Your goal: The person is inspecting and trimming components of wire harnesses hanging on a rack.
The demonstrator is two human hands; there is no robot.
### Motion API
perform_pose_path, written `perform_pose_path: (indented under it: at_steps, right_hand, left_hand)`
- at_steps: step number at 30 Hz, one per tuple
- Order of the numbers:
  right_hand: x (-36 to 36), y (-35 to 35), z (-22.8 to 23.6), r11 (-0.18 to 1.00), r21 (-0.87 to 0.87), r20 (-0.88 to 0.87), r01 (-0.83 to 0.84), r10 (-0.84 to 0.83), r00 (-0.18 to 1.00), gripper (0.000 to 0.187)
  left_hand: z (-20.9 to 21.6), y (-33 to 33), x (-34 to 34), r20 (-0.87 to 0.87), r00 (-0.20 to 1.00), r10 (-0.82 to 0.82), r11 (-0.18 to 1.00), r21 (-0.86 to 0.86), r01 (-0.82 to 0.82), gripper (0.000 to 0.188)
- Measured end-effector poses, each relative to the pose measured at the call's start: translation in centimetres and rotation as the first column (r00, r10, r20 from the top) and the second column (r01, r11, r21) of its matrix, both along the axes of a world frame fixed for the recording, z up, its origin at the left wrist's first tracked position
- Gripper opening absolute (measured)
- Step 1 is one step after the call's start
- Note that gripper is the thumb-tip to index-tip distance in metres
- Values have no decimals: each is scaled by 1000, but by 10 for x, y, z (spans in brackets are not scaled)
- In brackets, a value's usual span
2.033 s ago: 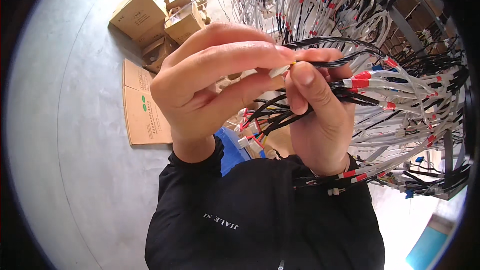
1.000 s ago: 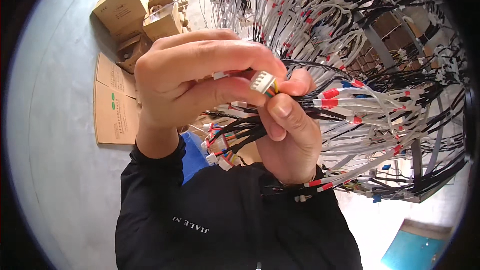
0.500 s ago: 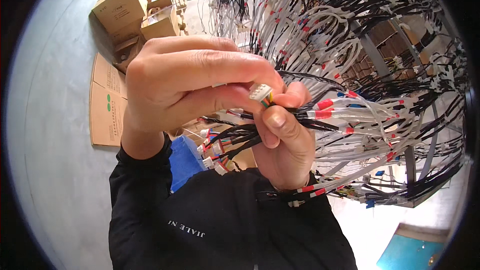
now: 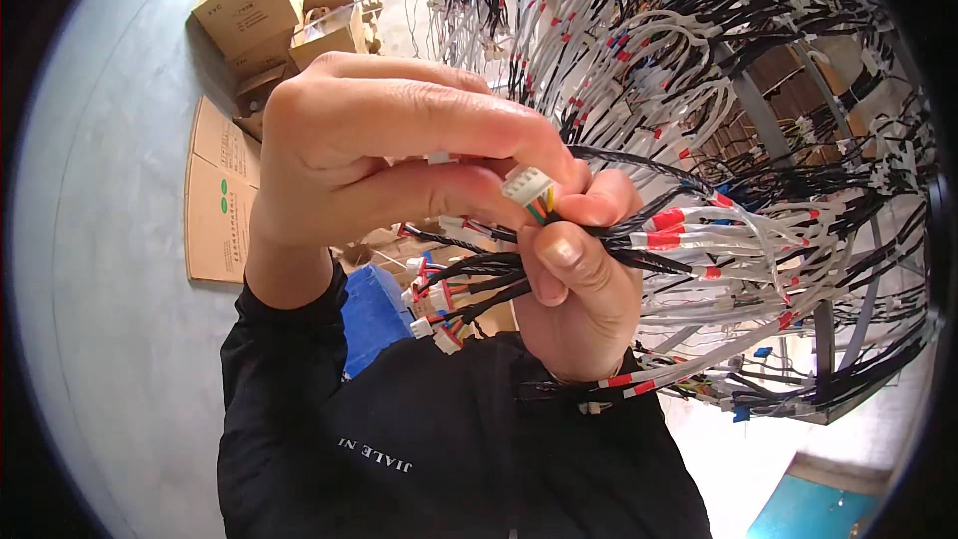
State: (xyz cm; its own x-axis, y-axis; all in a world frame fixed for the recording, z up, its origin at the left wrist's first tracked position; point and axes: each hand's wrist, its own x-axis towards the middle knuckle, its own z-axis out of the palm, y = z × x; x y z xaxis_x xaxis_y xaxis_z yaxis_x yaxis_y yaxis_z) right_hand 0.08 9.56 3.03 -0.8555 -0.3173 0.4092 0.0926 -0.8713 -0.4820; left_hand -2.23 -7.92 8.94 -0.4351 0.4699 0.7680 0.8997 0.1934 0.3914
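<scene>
Between the fingertips of my left hand [image 4: 369, 140] sits a white plug connector [image 4: 527, 185], with thin coloured wires running out of it. My right hand [image 4: 589, 274] is closed on a bundle of black-sleeved cables [image 4: 489, 268], its thumb and forefinger pinching just below that connector. Several more white connectors [image 4: 439, 294] stick out loosely on the left side of the bundle. To the right of my right hand, white cable sections with red bands [image 4: 689, 230] spread toward a rack. My left palm is hidden.
A large rack of hanging black and white cables [image 4: 639, 40] fills the right side. Cardboard boxes [image 4: 249, 15] stand at the far left, near a flattened carton [image 4: 215, 205]. A blue bin [image 4: 374, 314] lies below my left wrist. A turquoise surface [image 4: 813, 504] shows at lower right.
Both hands, with the connector and cables, sit slightly farther right in view; the background has shifted a little too. The grip looks the same.
</scene>
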Motion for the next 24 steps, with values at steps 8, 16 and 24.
perform_pose_path:
  at_steps: [8, 16, 24]
  right_hand:
    - [1, 1, -4, 992, -63, 75, -107, 111, 991, 19]
    - [2, 5, 0, 994, -19, 118, -104, 106, 987, 19]
    - [3, 3, -2, 997, -28, 143, -67, 70, 987, 18]
  left_hand:
    - [2, 1, 0, -62, 998, -1, 999, -45, -2, 38]
    - [2, 2, 4, -43, 999, 15, 999, -28, -16, 33]
    - [0, 5, 3, -51, 999, 11, 1000, -11, -12, 33]
